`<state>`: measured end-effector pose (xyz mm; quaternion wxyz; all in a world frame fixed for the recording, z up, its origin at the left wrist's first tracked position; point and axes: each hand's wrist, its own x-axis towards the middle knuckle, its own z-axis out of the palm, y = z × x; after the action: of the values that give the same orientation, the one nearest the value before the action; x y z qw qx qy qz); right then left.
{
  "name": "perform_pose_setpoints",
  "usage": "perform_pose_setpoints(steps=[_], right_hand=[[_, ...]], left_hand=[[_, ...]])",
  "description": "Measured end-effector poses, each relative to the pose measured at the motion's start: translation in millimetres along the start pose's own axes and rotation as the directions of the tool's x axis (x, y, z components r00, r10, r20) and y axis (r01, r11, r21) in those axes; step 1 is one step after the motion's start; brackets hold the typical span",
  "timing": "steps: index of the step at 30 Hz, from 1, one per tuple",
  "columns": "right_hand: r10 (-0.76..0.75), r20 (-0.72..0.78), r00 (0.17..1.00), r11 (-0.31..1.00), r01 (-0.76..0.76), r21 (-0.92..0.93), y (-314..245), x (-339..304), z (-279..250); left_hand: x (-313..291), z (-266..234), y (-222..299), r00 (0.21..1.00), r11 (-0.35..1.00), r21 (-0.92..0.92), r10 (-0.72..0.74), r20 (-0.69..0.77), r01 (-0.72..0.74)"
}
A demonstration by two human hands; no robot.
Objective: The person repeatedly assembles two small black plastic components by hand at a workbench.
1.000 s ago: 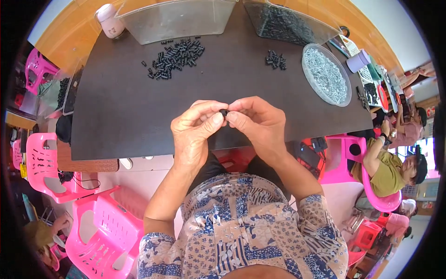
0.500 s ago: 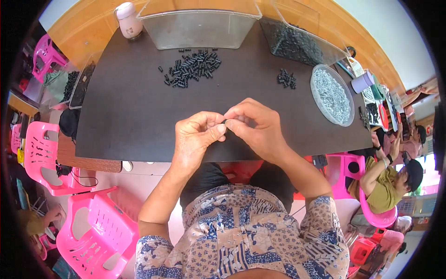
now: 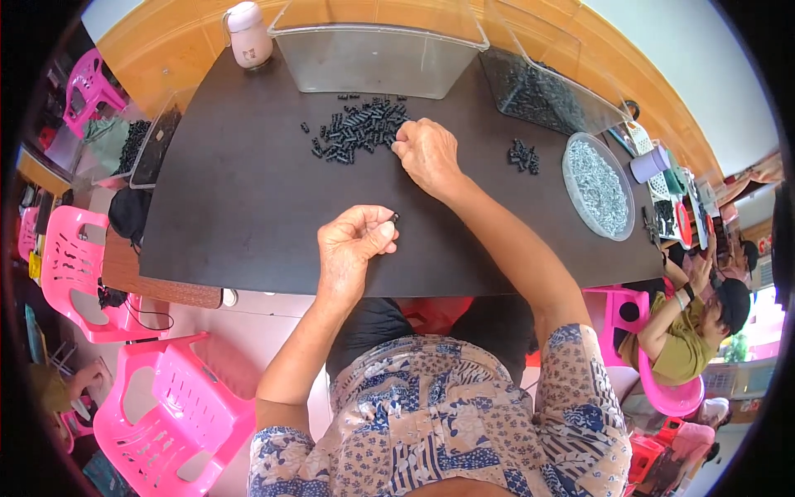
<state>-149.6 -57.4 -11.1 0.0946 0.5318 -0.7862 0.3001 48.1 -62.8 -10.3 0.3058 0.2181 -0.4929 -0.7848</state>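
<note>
My left hand (image 3: 352, 242) is closed in a pinch over the near middle of the table. From its fingertips pokes a small black plastic part (image 3: 394, 217). Reaching forward, my right hand (image 3: 429, 155) has its fingertips drawn together at the right edge of a pile of small black cylindrical pieces (image 3: 358, 131). Whatever those fingers hold, if anything, is hidden. A smaller cluster of black parts (image 3: 522, 156) lies farther right. Beside it is a round clear tray (image 3: 633, 211) full of silvery screws or pins.
Behind the pile stands a large translucent bin (image 3: 373, 62). A clear bin (image 3: 592, 120) of black parts sits at the far right, a pink bottle (image 3: 248, 37) at the far left. Pink chairs (image 3: 178, 406) stand left of the dark table (image 3: 240, 207). A person (image 3: 691, 331) sits on the right.
My right hand has left my left hand and moved forward to the pile's right edge. My left hand stays near its place, still pinching the small black part. The view has shifted slightly.
</note>
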Motion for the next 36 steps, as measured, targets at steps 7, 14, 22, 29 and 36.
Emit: perform_pose_setpoints(steps=[7, 14, 22, 29, 36], right_hand=[[0.049, 0.032, 0.998, 0.995, -0.052, 0.089, 0.7, -5.7, -8.9], [0.183, 0.218, 0.959, 0.847, -0.266, 0.461, -8.5, -48.8, -56.7], [0.304, 0.228, 0.925, 0.479, -0.356, 0.803, -46.7, -107.0, -75.5], [0.307, 0.217, 0.927, 0.469, -0.345, 0.813, -32.6, -127.8, -106.8], [0.375, 0.172, 0.911, 0.198, -0.260, 0.945, -12.3, -150.1, -115.2]], left_hand=[[-1.7, -2.1, -1.9, 0.999, 0.999, -0.016, 0.030, 0.009, -0.030], [-0.2, 7.1, -1.5, 0.999, 0.999, -0.004, 0.043, -0.028, -0.044], [-1.9, 44.2, -11.5, 0.982, 0.985, -0.053, 0.156, -0.106, -0.162], [-12.6, 76.1, -20.0, 0.952, 0.949, 0.084, 0.306, -0.016, -0.304], [-11.8, 94.4, -32.1, 0.981, 0.986, -0.053, 0.165, 0.098, -0.160]])
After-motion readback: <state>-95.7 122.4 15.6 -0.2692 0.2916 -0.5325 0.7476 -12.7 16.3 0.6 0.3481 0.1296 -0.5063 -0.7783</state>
